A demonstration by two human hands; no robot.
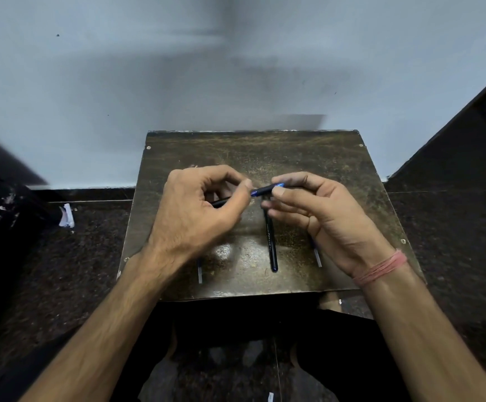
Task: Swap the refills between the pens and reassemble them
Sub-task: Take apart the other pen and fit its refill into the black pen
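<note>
- Dark, scuffed brown board (308,158) fills the middle of your view, set against a pale blue-grey wall, with speckled dark floor to either side.
- Your two hands meet above the board's centre and cover most of the pen (262,190) they share; only a short black stretch with blue ends shows between the fingertips.
- Your left hand (195,210) is curled, thumb and forefinger pinching one end of that pen; a black length shows through the curl.
- Your right hand (323,210) pinches the other end, fingers bent; a pink thread band wraps that wrist.
- That pen's long axis runs left to right, its right end tilted slightly away from you.
- A second black pen barrel (271,242) lies on the board below your hands, running toward you; its far end is hidden by your right fingers, and its print is unreadable.
- Two thin pale refills show only in part: one (200,274) by your left wrist, one (318,258) by your right palm.
</note>
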